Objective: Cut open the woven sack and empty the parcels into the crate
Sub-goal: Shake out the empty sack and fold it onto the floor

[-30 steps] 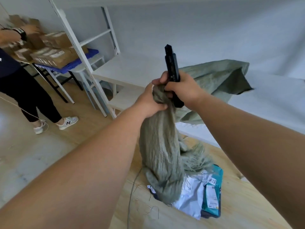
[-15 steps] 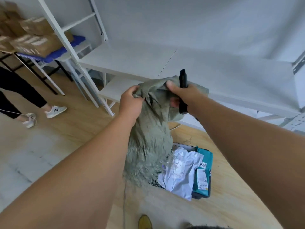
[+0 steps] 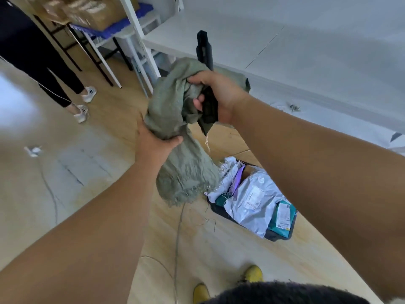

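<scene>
Above the wooden floor (image 3: 219,255), the green woven sack (image 3: 182,132) hangs bunched between both hands. The left hand (image 3: 153,143) grips its middle, fingers curled around the fabric. The right hand (image 3: 219,95) clamps the sack's upper end together with a black cutter (image 3: 205,49), which points upward. Below and to the right, the dark crate (image 3: 278,235) holds the parcels (image 3: 252,198), grey and teal.

Both forearms are bare from elbow to wrist; no sleeve, watch, glove or band shows on either. The left hand (image 3: 153,143) and right hand (image 3: 219,95) are likewise uncovered. At the lower edge, two yellow shoes (image 3: 253,274) are worn, below a dark, fuzzy-textured garment (image 3: 285,292).
</scene>
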Motion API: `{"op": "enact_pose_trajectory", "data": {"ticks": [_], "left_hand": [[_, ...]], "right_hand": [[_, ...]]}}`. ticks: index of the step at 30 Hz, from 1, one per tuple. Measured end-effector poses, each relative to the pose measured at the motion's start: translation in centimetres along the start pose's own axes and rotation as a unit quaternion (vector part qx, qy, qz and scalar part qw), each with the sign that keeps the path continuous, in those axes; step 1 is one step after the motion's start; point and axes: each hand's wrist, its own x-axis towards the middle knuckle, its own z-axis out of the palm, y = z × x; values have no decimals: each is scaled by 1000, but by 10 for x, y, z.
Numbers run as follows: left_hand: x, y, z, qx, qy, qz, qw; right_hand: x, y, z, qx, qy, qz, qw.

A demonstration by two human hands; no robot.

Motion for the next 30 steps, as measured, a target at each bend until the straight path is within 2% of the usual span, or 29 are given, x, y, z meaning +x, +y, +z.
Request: {"op": "enact_pose_trajectory", "data": {"ticks": [2, 4, 8, 11, 16, 19, 22, 30], "left_hand": [[-11, -3, 3, 8, -31, -46, 998], [-16, -8, -1, 43, -16, -85, 995], [-12, -37, -39, -64, 58, -116, 990], [-16, -53, -77, -39, 172, -80, 981], [-28, -46, -135, 6, 300, -6, 954], [-25, -53, -161, -9, 331, 79, 940], [-29, -61, -183, 19, 365, 127, 922], [-29, -89, -217, 65, 406, 158, 898]], "right_hand": [[-3, -1, 12, -16, -5, -5, 1000], [-5, 6, 20, -60, 1, -22, 998], [-8, 39, 29, -120, -30, -32, 992], [-15, 63, 46, -101, -81, -15, 991], [-25, 69, 89, -120, -47, -35, 991], [-30, 69, 115, -118, -50, -50, 991], [-34, 72, 138, -126, -51, -65, 989], [-43, 87, 179, -114, -58, -96, 987]]}}
